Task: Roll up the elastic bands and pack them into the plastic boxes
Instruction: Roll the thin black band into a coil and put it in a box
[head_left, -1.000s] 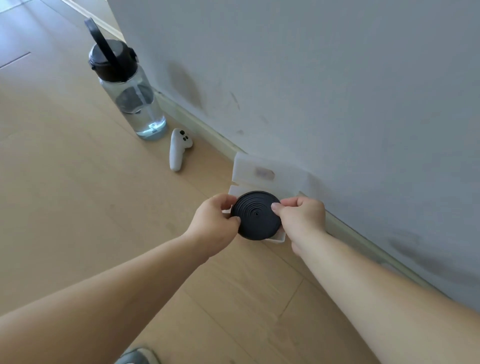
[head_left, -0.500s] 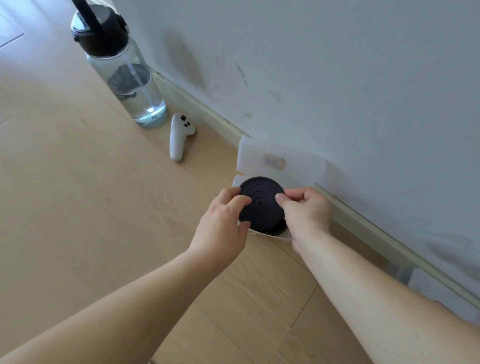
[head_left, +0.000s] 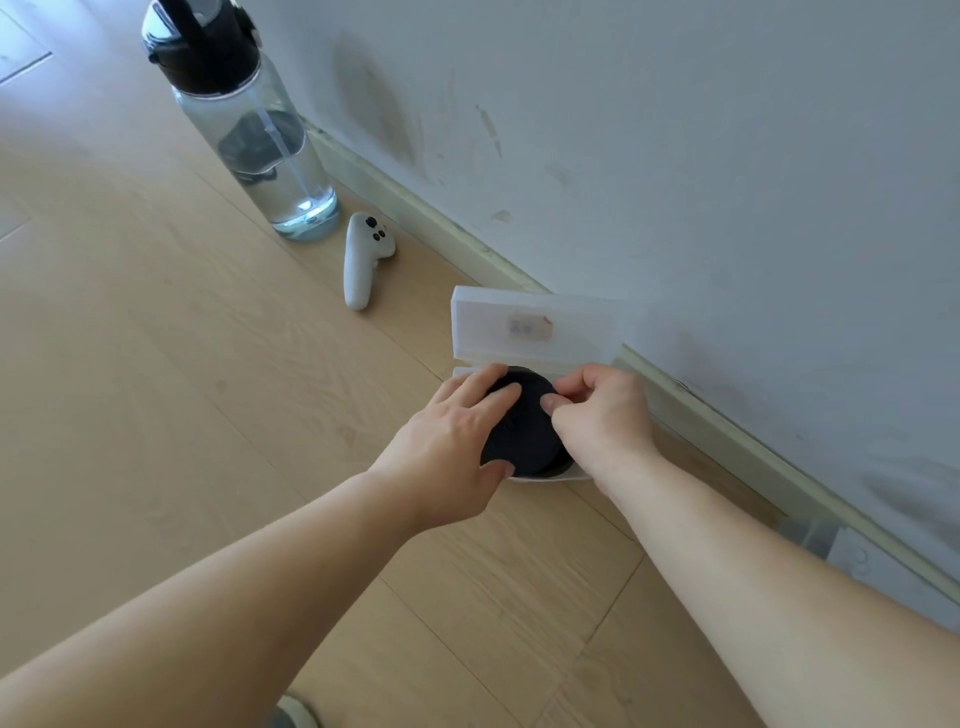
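Straight-fingered, the left hand (head_left: 447, 441) lies flat on top of the black, tightly coiled disc of elastic band (head_left: 519, 441) and presses down on it without gripping. Just beside it, the right hand (head_left: 602, 415) pinches the disc's far rim between thumb and curled forefinger.

A second ago both hands held the disc by its edges above the box, with the left fingers curled round the rim. Now those fingers have slid onto the face and the disc has sunk lower. I judge that the lift is over and the band is being seated, so closing the lid is what remains for this one.

The disc sits under both hands in the base of the translucent white plastic box (head_left: 535, 322). The box's lid stands open beyond the fingertips, leaning against the wall. The winding looks even and closed, with no loose tail showing, and it fills most of the base. A thin white edge of the base shows below the left thumb.

The box stands on the pale wooden floor (head_left: 208, 415). Further out past the left hand lie a white handheld controller (head_left: 361, 265) and a clear water bottle with a black cap (head_left: 260, 135).
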